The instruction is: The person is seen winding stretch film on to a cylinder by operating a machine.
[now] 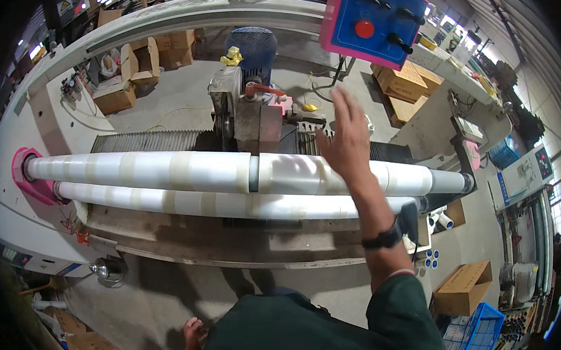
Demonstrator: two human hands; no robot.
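My right hand (348, 137) is raised over the upper white roll, fingers stretched out and slightly blurred, with nothing in them. My right forearm crosses above both long rolls and wears a dark wristband. Along the machine lies the upper white roll, its left length (131, 166) parted by a narrow dark gap from the right length (293, 174). Nearer to me runs the lower white roll (161, 200), banded with beige stripes. My left hand (195, 331) hangs low beside my body, its visible fingers curled and no object showing in them. Part of it is hidden.
A blue and pink control box (369, 25) with a red button stands beyond my right hand. Behind the rolls sits a cutting carriage (249, 117) with a blue motor (254, 46). An open carton (462, 288) and a blue crate (477, 335) stand at the right.
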